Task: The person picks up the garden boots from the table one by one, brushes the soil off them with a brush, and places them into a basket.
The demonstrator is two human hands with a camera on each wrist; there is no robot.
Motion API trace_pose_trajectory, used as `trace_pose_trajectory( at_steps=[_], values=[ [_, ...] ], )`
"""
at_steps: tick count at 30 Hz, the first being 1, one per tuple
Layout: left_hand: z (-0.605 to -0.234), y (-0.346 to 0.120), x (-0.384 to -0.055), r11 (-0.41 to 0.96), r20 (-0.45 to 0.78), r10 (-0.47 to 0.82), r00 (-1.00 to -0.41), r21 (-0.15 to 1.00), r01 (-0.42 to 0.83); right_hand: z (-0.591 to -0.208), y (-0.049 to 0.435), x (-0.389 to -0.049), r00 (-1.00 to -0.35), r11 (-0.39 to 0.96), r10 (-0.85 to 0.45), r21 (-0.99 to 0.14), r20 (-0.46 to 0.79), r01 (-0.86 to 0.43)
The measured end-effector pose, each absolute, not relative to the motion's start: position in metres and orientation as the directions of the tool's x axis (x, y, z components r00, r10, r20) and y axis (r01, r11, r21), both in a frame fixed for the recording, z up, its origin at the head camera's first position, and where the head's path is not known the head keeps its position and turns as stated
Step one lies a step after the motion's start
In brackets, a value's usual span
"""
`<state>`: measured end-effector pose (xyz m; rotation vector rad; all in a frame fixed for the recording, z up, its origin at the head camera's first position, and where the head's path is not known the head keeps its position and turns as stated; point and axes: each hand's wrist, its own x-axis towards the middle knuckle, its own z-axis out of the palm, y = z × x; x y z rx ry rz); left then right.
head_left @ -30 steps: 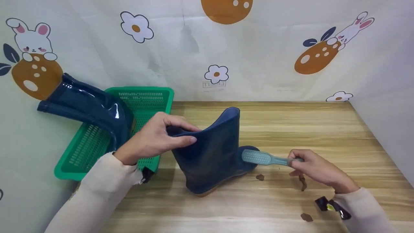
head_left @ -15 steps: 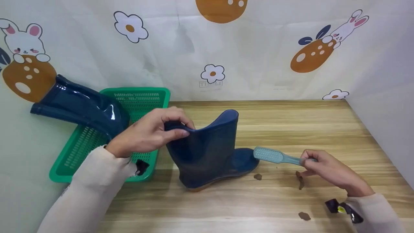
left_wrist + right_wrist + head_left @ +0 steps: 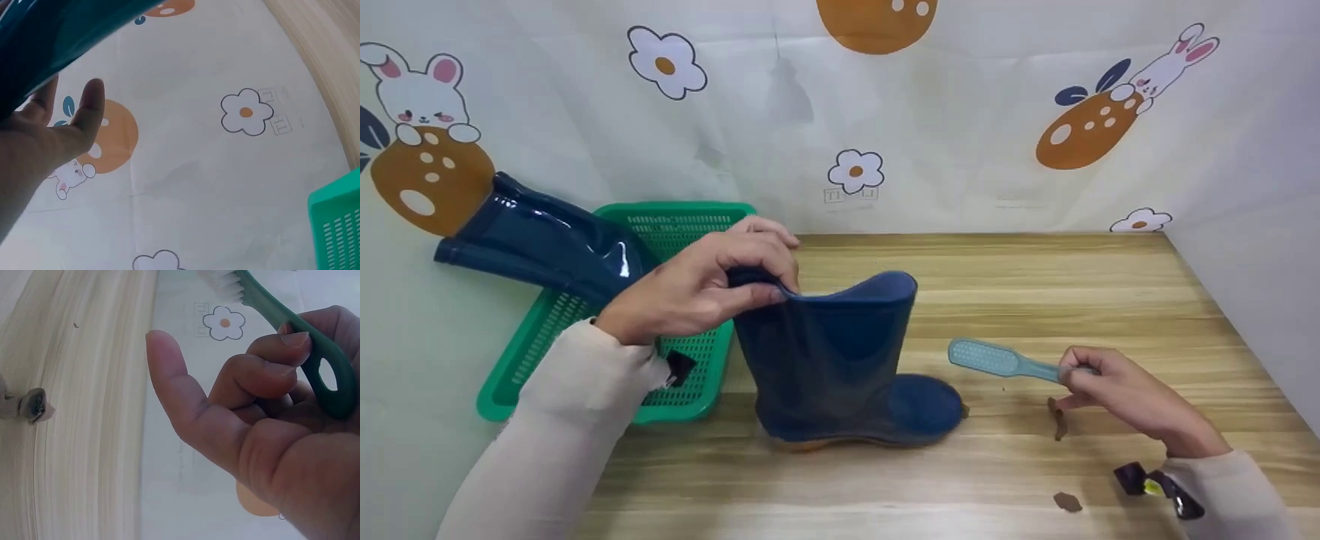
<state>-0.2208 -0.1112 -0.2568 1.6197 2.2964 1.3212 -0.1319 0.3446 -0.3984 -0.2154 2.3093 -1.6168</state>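
Note:
A dark blue rain boot (image 3: 840, 367) stands upright on the wooden table, its toe turned to the right. My left hand (image 3: 697, 285) pinches the boot's top rim between thumb and fingers. To the right, my right hand (image 3: 1125, 397) grips the handle of a teal scrubbing brush (image 3: 986, 358), whose head hangs apart from the boot's toe. White bristles and a handle with a hole show on the brush (image 3: 323, 354) in the right wrist view. A small brown clump shows at the tip of the boot's toe.
A second shiny blue boot (image 3: 555, 240) leans out of a green plastic basket (image 3: 491, 405) on the left. Brown dirt bits lie on the table, one piece (image 3: 1057, 420) below my right hand and another (image 3: 1067, 502) nearer the front. A printed cloth (image 3: 960, 112) hangs behind the table.
My left hand has turned the boot so its toe swings toward the front. The brush has drawn back to the right, off the boot's toe.

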Motion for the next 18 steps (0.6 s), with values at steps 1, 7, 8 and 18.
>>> trace_pose_trajectory(
  at_steps=[1, 7, 8, 18],
  values=[
    [-0.256, -0.110, -0.222, 0.097, 0.426, 0.785, -0.450, 0.633, 0.768, -0.398, 0.344, -0.132, -0.939, 0.350, -0.299, -0.935, -0.169, 0.057],
    [-0.253, -0.092, -0.225, 0.164, 0.471, 0.761, -0.446, 0.526, 0.835, -0.398, 0.342, -0.132, -0.940, 0.358, -0.289, -0.931, -0.184, 0.072],
    [-0.253, -0.089, -0.225, 0.172, 0.472, 0.761, -0.445, 0.515, 0.840, -0.398, 0.342, -0.132, -0.940, 0.356, -0.288, -0.932, -0.184, 0.074],
    [-0.251, -0.075, -0.231, 0.074, 0.494, 0.786, -0.372, 0.522, 0.850, -0.400, 0.341, -0.131, -0.938, 0.333, -0.301, -0.941, -0.172, 0.065]
  ],
)
